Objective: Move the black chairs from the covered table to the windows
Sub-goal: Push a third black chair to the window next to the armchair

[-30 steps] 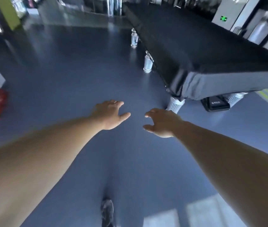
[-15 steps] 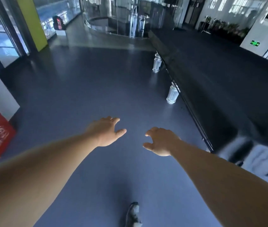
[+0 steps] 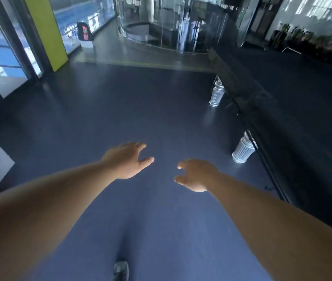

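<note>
Left hand (image 3: 127, 161) and right hand (image 3: 196, 175) hover empty, loosely spread, beside covered table (image 3: 303, 118).

Daylight enters through the windows (image 3: 1, 51) at the upper left and through bright panes (image 3: 323, 9) at the upper right, leaving the room between them dim and bluish. The floor (image 3: 120, 110) carries a soft sheen, palest near its far edge. The covered table (image 3: 303, 118) is nearly black, its folds lost in shadow, while its white legs (image 3: 242, 149) catch the light. Reflections streak the curved glass wall (image 3: 161, 27). The left hand (image 3: 126, 161) and right hand (image 3: 196, 175) are fairly sharp. The forearms (image 3: 49, 199) smear toward the lower corners, and the shoe (image 3: 120, 270) at the bottom edge is blurred. Wide-angle distortion bends the green pillar (image 3: 47, 31) and the door frames (image 3: 19, 43).
</note>
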{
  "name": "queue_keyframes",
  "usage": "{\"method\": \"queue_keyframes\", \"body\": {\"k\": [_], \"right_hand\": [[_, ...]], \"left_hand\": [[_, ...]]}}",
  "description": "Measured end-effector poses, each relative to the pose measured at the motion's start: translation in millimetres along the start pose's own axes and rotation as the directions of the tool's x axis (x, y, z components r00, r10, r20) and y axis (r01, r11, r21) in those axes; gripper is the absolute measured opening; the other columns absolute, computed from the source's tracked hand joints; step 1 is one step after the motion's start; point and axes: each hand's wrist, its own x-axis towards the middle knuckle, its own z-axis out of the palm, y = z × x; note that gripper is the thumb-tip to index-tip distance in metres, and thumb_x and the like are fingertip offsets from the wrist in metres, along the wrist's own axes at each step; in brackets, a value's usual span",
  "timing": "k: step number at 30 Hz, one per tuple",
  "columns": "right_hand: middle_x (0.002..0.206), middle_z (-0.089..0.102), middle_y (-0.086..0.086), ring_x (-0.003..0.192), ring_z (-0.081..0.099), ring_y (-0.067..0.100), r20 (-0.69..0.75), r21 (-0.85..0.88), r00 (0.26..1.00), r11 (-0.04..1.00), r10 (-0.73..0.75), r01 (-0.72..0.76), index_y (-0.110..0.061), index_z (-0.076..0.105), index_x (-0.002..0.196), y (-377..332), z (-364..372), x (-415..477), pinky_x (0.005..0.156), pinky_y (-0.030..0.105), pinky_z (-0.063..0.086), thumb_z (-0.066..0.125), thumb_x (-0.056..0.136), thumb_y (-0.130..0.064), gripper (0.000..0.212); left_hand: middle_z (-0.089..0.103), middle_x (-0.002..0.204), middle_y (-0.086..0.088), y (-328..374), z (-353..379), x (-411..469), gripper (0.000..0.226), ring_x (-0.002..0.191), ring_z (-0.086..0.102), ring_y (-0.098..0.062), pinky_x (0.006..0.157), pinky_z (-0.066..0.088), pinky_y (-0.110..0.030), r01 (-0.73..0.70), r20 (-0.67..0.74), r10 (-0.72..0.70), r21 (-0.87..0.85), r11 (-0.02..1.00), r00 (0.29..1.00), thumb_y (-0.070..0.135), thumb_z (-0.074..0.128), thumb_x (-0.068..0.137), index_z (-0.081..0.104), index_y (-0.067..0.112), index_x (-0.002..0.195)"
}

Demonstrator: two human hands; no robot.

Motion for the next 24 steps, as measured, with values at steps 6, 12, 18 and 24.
{"method": "queue_keyframes", "body": {"k": [6,12,18,24], "right_hand": [[0.163,0.028,-0.009,0.146,0.035,0.023,-0.030,0.014,0.998,0.998,0.057,-0.056,-0.030,0.035,0.155,-8,-84,208,0.112,0.045,0.037,0.043,0.099,-0.058,0.062],[0.160,0.033,-0.009,0.139,0.043,0.024,-0.037,0.071,0.996,0.994,0.086,-0.083,-0.031,0.038,0.152,-1,-199,393,0.106,0.041,0.040,0.043,0.100,-0.056,0.059],[0.161,0.031,-0.008,0.138,0.044,0.024,-0.066,0.103,0.989,0.987,0.133,-0.126,-0.029,0.036,0.153,52,-283,606,0.104,0.041,0.041,0.042,0.100,-0.056,0.059],[0.159,0.034,-0.008,0.137,0.045,0.026,-0.048,0.148,0.978,0.970,0.203,-0.194,-0.029,0.038,0.152,129,-377,827,0.105,0.045,0.043,0.043,0.099,-0.057,0.060]], "left_hand": [[0.032,0.160,0.006,-101,-42,220,0.074,0.145,0.033,-0.020,0.111,0.036,-0.044,-0.041,0.009,0.041,0.035,0.999,0.999,0.072,0.033,0.093,0.027,0.031,0.155],[0.032,0.160,0.005,-163,-113,427,0.074,0.144,0.035,-0.022,0.110,0.036,-0.042,-0.097,0.056,0.094,0.056,0.994,0.994,0.071,0.033,0.094,0.026,0.030,0.155],[0.034,0.159,0.004,-207,-141,663,0.073,0.142,0.037,-0.022,0.111,0.036,-0.043,-0.168,0.056,0.162,0.116,0.979,0.985,0.071,0.032,0.095,0.026,0.030,0.155],[0.033,0.159,0.005,-246,-187,914,0.074,0.143,0.037,-0.021,0.111,0.036,-0.043,-0.179,0.102,0.166,0.133,0.975,0.981,0.072,0.031,0.094,0.025,0.031,0.156]]}}
